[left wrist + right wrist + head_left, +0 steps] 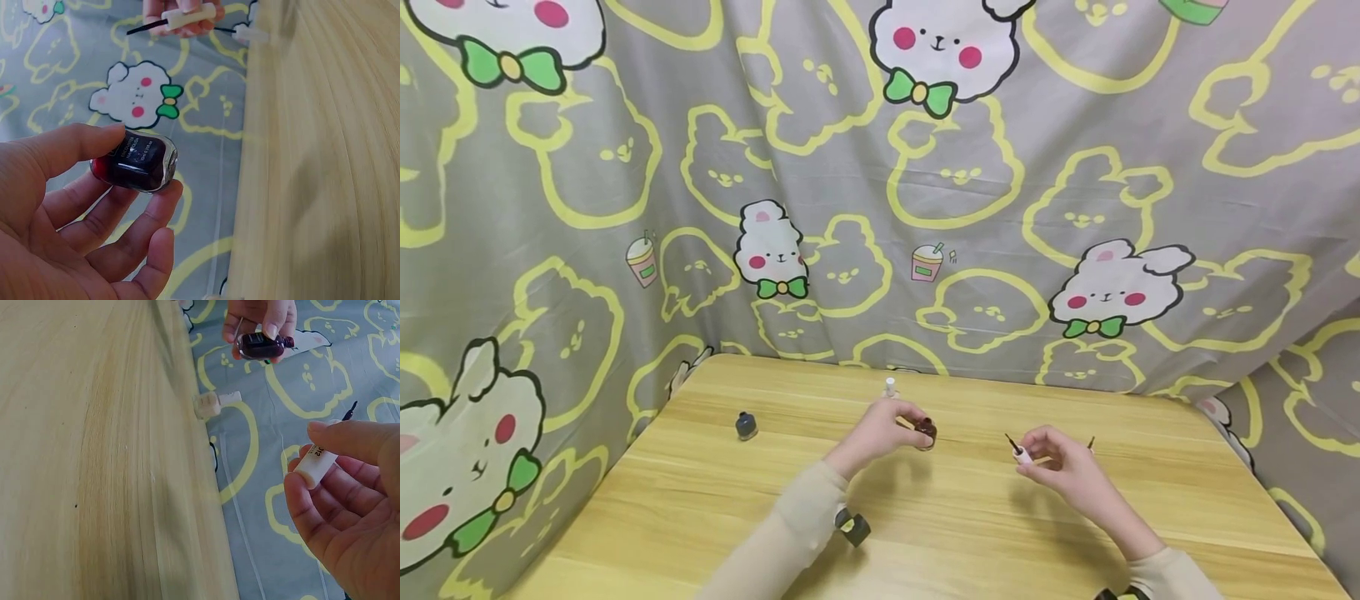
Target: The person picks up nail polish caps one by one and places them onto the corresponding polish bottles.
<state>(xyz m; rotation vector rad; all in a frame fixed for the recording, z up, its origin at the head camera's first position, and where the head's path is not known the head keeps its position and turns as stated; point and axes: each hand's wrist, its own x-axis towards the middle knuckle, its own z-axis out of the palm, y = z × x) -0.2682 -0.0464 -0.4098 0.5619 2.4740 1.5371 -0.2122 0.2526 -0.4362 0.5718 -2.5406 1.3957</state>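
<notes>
My left hand (880, 432) pinches an uncapped dark red nail polish bottle (140, 161) between thumb and fingers, above the table. In the right wrist view its bare neck points to the right. Across from it, my right hand (1066, 463) holds a white nail polish cap (317, 464), its dark brush (350, 411) sticking out free of any bottle. The two hands are apart. Beyond the left hand stands a pale nail polish bottle (209, 405) with a white cap.
An uncapped dark blue bottle (746, 426) stands at the left of the wooden table (685, 508). Just past the right hand is another white cap with a brush (247, 33), partly hidden in the head view. A patterned grey curtain (850, 192) hangs behind the table.
</notes>
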